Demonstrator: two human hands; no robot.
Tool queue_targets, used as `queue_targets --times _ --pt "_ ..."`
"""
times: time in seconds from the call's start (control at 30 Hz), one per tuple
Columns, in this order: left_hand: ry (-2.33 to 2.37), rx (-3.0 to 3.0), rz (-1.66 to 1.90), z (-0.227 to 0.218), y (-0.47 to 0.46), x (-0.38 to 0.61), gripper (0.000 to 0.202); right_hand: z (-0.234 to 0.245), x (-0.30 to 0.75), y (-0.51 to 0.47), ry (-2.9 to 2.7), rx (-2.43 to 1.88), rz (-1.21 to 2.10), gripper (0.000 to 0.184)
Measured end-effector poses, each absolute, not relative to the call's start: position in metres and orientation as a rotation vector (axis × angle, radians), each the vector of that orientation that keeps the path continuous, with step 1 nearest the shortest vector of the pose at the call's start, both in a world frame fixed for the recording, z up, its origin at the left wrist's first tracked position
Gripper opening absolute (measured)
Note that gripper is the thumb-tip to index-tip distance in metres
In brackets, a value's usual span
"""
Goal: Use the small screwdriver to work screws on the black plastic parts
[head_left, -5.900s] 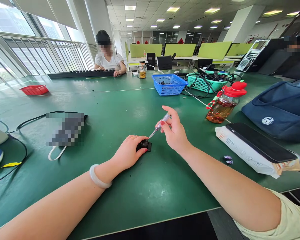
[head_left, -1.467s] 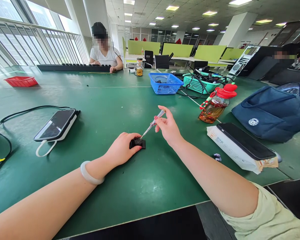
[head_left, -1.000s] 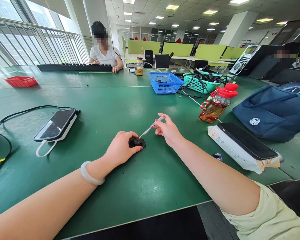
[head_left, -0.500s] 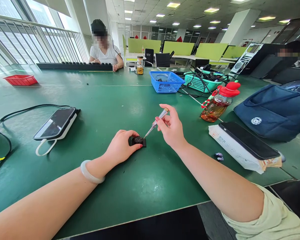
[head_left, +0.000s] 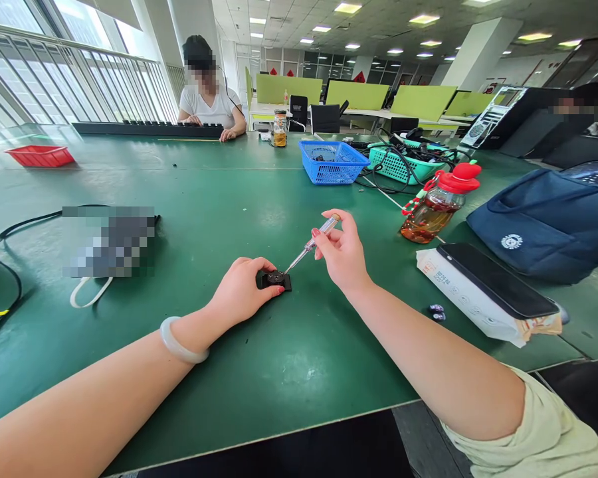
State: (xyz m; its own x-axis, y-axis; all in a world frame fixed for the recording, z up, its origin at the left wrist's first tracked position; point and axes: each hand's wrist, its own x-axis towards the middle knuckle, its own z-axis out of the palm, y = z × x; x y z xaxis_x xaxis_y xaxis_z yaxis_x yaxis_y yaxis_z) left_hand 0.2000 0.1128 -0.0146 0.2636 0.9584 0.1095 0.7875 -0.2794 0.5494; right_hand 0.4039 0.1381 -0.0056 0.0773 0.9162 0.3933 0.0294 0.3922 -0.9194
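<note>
My right hand [head_left: 346, 255] gripped the screwdriver [head_left: 309, 247] aslant, tip down-left at the black piece [head_left: 276, 279] my left hand [head_left: 240, 290] pinched.

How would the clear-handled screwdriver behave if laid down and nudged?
Screwdriver would probably roll: its handle looks slim and roughly cylindrical. Likely light: the right hand holds it in a pinch-like grip. Likely stiff: the thin shaft looks straight.

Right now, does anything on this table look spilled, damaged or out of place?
Mainly the cables: tangled, they spill over the teal basket onto the table. The bottle leans in the picture, perhaps from lens distortion. Nothing odd stands out around the screwdriver or black part.
</note>
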Motion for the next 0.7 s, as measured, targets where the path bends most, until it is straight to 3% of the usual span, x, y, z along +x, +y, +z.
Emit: queue_targets --times 0.37,0.7 --pt "1.582 2.135 0.610 -0.015 0.113 0.199 0.026 -0.009 0.408 0.148 -1.015 -1.315 1.059 0.032" --pt "1.569 2.157 0.632 -0.016 0.114 0.199 0.029 0.001 0.394 0.118 -1.457 -0.906 0.573 0.031"
